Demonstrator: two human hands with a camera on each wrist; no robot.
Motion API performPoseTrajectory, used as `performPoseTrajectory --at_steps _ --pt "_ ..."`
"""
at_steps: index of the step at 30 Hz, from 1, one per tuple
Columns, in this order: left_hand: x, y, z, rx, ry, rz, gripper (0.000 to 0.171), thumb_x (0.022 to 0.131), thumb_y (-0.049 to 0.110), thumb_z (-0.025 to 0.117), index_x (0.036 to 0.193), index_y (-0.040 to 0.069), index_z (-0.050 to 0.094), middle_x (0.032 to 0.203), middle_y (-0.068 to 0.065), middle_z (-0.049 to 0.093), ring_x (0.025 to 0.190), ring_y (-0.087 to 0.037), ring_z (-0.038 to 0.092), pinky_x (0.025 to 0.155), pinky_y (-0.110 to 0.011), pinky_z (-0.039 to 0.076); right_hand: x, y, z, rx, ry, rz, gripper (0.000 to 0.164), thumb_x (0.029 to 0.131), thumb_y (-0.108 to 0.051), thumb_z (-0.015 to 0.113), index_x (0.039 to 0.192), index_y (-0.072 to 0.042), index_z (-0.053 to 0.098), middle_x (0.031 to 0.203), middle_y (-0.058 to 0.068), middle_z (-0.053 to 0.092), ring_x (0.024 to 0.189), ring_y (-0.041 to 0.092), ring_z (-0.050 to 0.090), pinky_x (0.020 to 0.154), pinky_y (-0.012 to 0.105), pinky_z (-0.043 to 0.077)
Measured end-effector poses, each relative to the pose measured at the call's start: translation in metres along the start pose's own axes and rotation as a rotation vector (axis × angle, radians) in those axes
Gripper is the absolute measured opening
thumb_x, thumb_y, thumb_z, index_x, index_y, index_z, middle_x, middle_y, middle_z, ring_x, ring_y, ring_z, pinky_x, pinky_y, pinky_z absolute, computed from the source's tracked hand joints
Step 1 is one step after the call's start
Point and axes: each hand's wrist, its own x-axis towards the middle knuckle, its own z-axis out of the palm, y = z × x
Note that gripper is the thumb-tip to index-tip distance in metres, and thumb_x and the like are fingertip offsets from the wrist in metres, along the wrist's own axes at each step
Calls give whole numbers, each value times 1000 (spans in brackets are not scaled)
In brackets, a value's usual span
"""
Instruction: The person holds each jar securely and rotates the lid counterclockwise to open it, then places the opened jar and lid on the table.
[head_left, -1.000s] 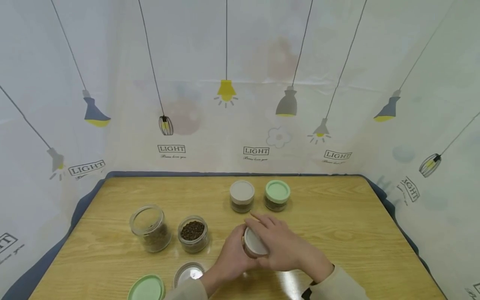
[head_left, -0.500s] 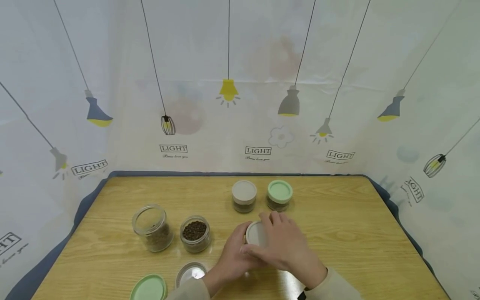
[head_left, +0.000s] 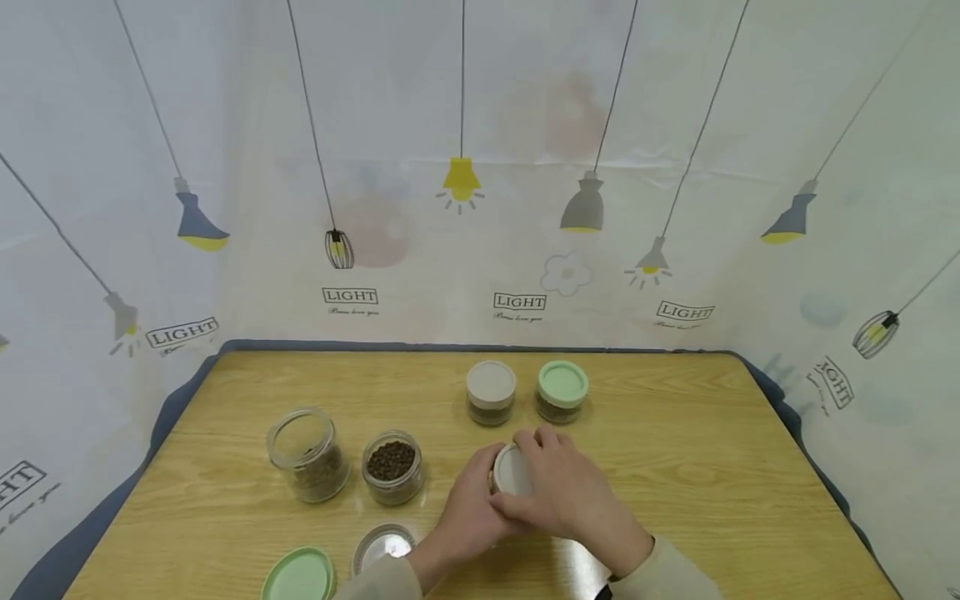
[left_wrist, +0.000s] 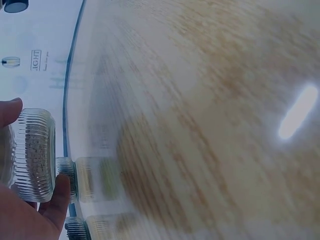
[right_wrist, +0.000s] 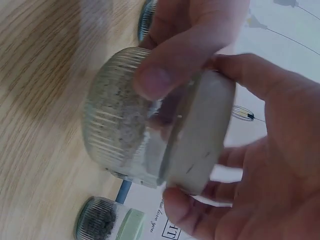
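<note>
My left hand (head_left: 468,512) grips a ribbed glass jar (right_wrist: 115,120) with pale, speckled contents. Its thumb lies against the glass in the right wrist view. Over the jar's mouth sits a light grey lid (right_wrist: 202,130), and my right hand (head_left: 562,492) holds it by the edge, fingers on the far side and thumb on the near side. Both hands are close together over the table. In the left wrist view the jar (left_wrist: 35,155) lies at the left edge, between thumb and fingers. The right palm hides part of the lid from the head view.
Beyond the hands stand a grey-lidded jar (head_left: 491,392) and a green-lidded jar (head_left: 561,390). To the left are a larger uncovered jar (head_left: 309,454) and an uncovered jar of dark grains (head_left: 392,468). A green lid (head_left: 300,575) and an upturned grey lid (head_left: 382,546) lie nearer.
The right hand has shifted from lying across the lid to curling its fingers and thumb round the lid's edge. The left hand keeps its grip on the jar.
</note>
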Motion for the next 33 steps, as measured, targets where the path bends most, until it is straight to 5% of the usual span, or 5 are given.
performPoseTrajectory --at_steps 12,19,24,28,33 --pt "-3 -4 -2 -25 -19 -11 89 62 39 87 134 11 42 129 -6 53 116 -22 52 100 -45 44 -1 8 -16 79 -158 -289 72 77 -29 77 141 -21 45 140 14 44 125 35 40 88 60 42" --pt "-2 -5 -2 -54 -8 13 86 61 37 88 133 15 46 126 -3 54 112 -21 52 96 -46 45 3 3 -14 -12 19 -95 70 85 -60 59 135 -12 50 127 17 54 114 35 51 89 56 45" --pt "-2 -4 -1 -72 -4 24 84 61 33 88 133 16 47 125 -2 54 111 -20 53 96 -45 45 3 -1 -7 -84 18 90 85 80 -80 43 129 -11 52 109 14 56 96 31 55 77 49 50" --pt "-1 -4 -1 -36 9 50 86 61 31 88 133 9 46 126 -5 54 111 -22 52 95 -46 46 1 -3 0 -138 21 95 95 69 -86 49 123 -8 54 103 14 57 90 32 56 70 48 50" --pt "-1 -3 -1 -4 5 27 88 61 28 88 134 6 45 127 -8 53 112 -24 52 94 -46 47 1 -5 1 -122 31 57 81 69 -75 63 113 -7 55 91 12 55 78 28 55 62 45 49"
